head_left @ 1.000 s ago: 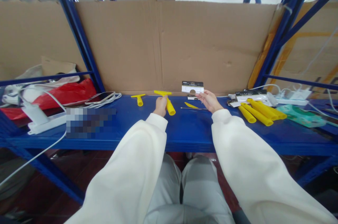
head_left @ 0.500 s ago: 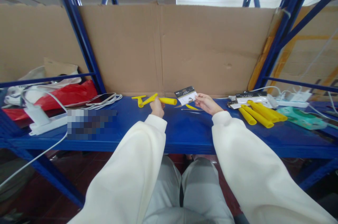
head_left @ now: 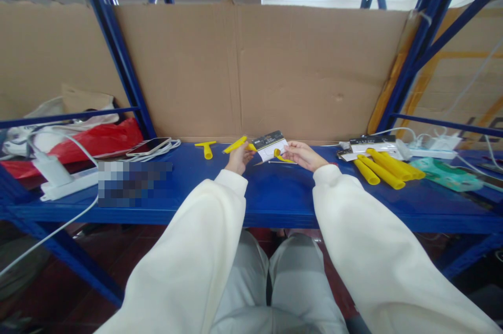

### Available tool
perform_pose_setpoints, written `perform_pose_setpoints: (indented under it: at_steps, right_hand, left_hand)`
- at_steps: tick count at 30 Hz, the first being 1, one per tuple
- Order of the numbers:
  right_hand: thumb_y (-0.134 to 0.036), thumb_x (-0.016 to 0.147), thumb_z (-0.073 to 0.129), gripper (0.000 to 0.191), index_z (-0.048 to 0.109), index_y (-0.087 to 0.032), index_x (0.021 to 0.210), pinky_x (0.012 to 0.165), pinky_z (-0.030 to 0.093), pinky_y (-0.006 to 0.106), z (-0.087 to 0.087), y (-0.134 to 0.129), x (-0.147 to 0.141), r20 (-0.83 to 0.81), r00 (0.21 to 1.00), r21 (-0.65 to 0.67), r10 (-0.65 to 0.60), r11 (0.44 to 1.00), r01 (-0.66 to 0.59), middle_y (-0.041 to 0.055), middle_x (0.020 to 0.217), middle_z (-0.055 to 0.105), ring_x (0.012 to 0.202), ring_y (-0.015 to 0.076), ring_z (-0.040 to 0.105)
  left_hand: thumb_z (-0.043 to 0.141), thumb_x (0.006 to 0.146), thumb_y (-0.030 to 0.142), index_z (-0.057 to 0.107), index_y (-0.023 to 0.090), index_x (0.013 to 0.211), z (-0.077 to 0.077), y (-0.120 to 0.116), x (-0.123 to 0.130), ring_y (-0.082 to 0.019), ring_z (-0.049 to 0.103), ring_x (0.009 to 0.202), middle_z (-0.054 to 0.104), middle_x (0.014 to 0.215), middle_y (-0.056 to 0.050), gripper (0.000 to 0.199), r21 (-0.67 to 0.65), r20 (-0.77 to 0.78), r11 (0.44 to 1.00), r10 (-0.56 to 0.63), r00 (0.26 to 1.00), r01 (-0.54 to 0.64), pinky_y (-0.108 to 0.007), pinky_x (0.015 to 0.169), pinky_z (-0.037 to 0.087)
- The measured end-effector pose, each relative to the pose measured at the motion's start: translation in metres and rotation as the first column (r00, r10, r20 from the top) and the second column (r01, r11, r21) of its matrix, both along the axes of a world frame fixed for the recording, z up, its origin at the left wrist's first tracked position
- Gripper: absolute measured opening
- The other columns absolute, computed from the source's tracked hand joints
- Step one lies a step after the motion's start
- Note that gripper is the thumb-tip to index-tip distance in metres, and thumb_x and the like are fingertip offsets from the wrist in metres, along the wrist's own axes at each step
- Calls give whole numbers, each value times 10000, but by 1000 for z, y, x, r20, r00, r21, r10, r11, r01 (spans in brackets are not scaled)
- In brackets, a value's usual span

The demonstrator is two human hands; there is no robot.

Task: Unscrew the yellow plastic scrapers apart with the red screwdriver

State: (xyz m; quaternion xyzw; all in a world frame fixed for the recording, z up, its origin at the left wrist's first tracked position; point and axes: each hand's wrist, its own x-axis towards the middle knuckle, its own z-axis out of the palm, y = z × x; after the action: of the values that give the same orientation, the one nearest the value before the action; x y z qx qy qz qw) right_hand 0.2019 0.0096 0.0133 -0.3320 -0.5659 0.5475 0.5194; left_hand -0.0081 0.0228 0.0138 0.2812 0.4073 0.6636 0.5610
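Note:
My left hand (head_left: 238,159) is closed around a yellow T-shaped plastic tool (head_left: 236,144), its flat crosspiece pointing away to the left and its tubular handle partly hidden by my fingers. Between the fingers of my right hand (head_left: 302,154) is the edge of a printed black-and-white card (head_left: 270,146). The card's left side meets the end of the tool's handle; whether the handle passes through it I cannot tell. A curved yellow strip (head_left: 279,155) shows in front of the card, close to my right fingertips. Another yellow T-shaped tool (head_left: 207,150) lies on the blue shelf (head_left: 271,192), left of my left hand.
Several yellow tubular handles (head_left: 380,170) lie at the right beside packaged black-and-white cards (head_left: 371,145). Behind them are a white power strip (head_left: 436,153) and a green packet (head_left: 451,174). A phone (head_left: 148,147), cables and a red bag (head_left: 100,140) occupy the left. Cardboard (head_left: 255,72) stands behind.
My left hand has shifted slightly right and turned the tool, bringing its handle to the card. The card has tilted and moved slightly left; a curved yellow strip now shows in front of it.

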Motion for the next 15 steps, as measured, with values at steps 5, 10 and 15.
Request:
perform_pose_setpoints:
  at_steps: [5, 10, 15]
  right_hand:
    - [-110, 824, 773, 130, 679, -175, 762, 743, 597, 221, 2, -2, -2, -12, 1000, -14, 2, 1000, -2, 14, 740, 758, 630, 94, 704]
    - [-83, 821, 768, 137, 689, -174, 755, 759, 597, 204, 4, -3, -3, -63, 998, -18, -18, 1000, 17, 12, 730, 750, 640, 91, 702]
    - [-108, 770, 820, 186, 660, -171, 699, 794, 594, 220, 0, 0, -2, -57, 998, -8, -20, 1000, 20, 3, 728, 745, 660, 89, 706]
  left_hand:
    - [594, 936, 159, 643, 155, 890, -1, 3, -1, -88, 546, 445, 594, 556, 24, 68, -27, 6, 1000, -5, 1000, 6, -189, 499, 434]
    - [577, 930, 160, 646, 158, 871, -2, 5, -1, -96, 555, 464, 595, 566, 17, 91, -18, 12, 999, -40, 999, 40, -197, 522, 447]
    - [642, 887, 243, 654, 157, 893, -6, 8, 0, -113, 587, 477, 623, 584, 6, 87, -10, -54, 989, -151, 987, 150, -208, 521, 467]
